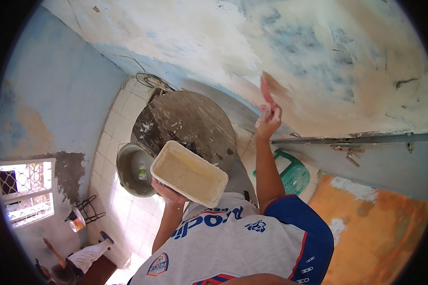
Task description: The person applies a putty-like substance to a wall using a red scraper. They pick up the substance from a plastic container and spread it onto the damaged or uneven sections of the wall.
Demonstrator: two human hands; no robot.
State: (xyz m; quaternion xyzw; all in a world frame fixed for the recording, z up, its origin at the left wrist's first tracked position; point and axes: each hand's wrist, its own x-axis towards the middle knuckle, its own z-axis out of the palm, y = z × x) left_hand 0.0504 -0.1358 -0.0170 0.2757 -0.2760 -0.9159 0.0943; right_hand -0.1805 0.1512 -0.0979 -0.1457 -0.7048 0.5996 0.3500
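My left hand [169,193] grips the near left edge of a rectangular white tub [155,167], tilted in front of my chest. Cream-coloured paste [185,173] coats the inside of the tub. Raised to the wall, my right hand [268,121] is closed round a red putty knife [267,90], its fingers smeared white. The knife's blade end is at the patchy wall [233,42], where white and beige filler covers blue paint; whether it touches cannot be told.
A round, paint-spattered wooden tabletop [190,109] is below the tub. Beside it on the tiled floor [110,137] stands a grey bucket [123,171]. A green plastic stool [295,175] is near the door [390,156]. Another person [81,261] is at the lower left, below a barred window [26,190].
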